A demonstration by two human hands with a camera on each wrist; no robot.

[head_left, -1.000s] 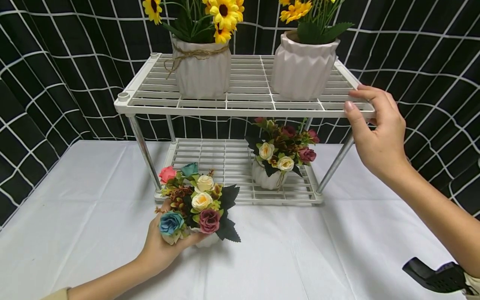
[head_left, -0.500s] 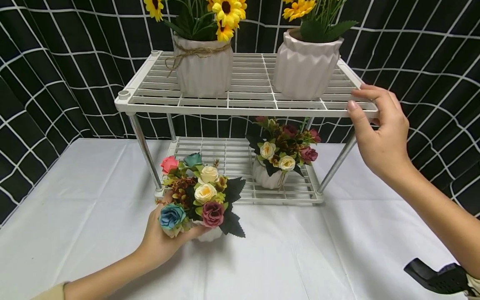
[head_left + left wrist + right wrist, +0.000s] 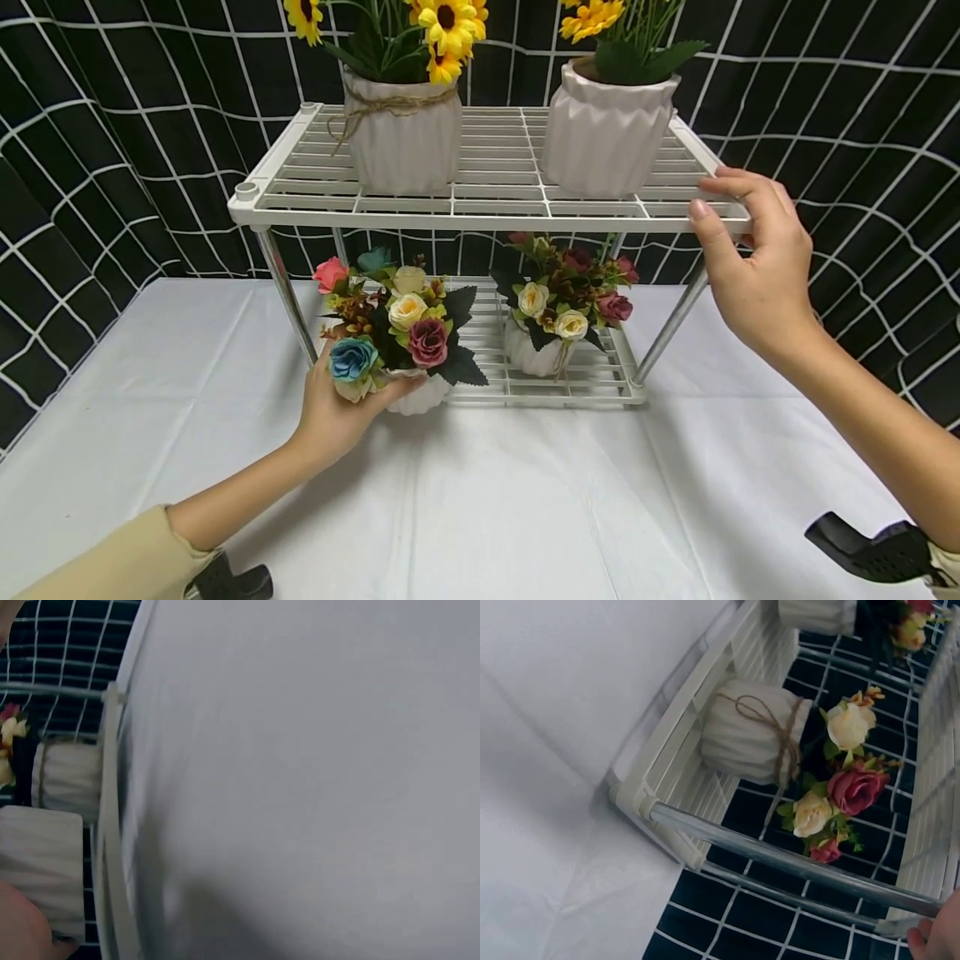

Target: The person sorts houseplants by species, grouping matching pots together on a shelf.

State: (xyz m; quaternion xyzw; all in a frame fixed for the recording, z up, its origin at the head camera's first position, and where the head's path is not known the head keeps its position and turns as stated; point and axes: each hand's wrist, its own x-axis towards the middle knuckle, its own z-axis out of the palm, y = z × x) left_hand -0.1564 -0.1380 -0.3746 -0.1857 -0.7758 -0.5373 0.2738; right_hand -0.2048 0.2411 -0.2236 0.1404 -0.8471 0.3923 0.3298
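My left hand (image 3: 330, 412) grips a small white pot of artificial roses (image 3: 420, 396), blue, pink, cream and mauve, at the front left of the lower wire shelf (image 3: 487, 387). That pot (image 3: 45, 859) is also in the left wrist view; whether its base touches the shelf cannot be told. My right hand (image 3: 761, 267) holds the front right corner of the white upper shelf (image 3: 502, 222), thumb at the front edge and fingers over the side. Another white pot (image 3: 534, 350), tied with twine and filled with cream and dark red roses, stands on the lower shelf's right half.
Two larger white pots stand on the upper shelf, a twine-tied left pot (image 3: 405, 137) and a right pot (image 3: 609, 129), both with yellow flowers. Metal posts (image 3: 672, 325) join the two tiers. A white cloth (image 3: 510, 500) lies beneath, with a black gridded curtain (image 3: 97, 142) behind.
My left hand has carried the rose pot up in the view, away from me, from the cloth's front area to the lower shelf's front left edge. The right hand stays at the upper shelf's corner.
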